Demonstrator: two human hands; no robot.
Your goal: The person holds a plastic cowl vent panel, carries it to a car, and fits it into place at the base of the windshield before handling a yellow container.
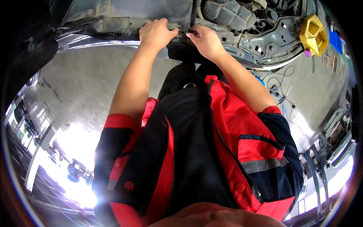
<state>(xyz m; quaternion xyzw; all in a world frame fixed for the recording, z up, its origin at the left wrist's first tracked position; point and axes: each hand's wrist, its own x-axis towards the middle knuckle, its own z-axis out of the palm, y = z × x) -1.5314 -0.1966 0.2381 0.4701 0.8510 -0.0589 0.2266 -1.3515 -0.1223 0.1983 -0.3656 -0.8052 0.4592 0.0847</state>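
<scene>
My left hand (155, 33) rests on the metal edge strip (130, 23) of a car's body. Its fingers bend over the strip, their tips mostly hidden, and the thumb stands apart, pointing right. Just to the right, beside the dark gap between the panel and the engine bay, is my right hand (207, 41). Thumb and forefinger are pinched together there, against a small dark part I cannot make out. Between the two hands a small bracket with a hole (179, 27) shows on the strip.
Right of my hands lies the uncovered engine bay with a ribbed cover (230, 15). A yellow jug-shaped container (314, 36) stands at its right end. Cables (280, 85) lie on the grey floor (94, 72). Removed car parts (337, 136) are at the far right.
</scene>
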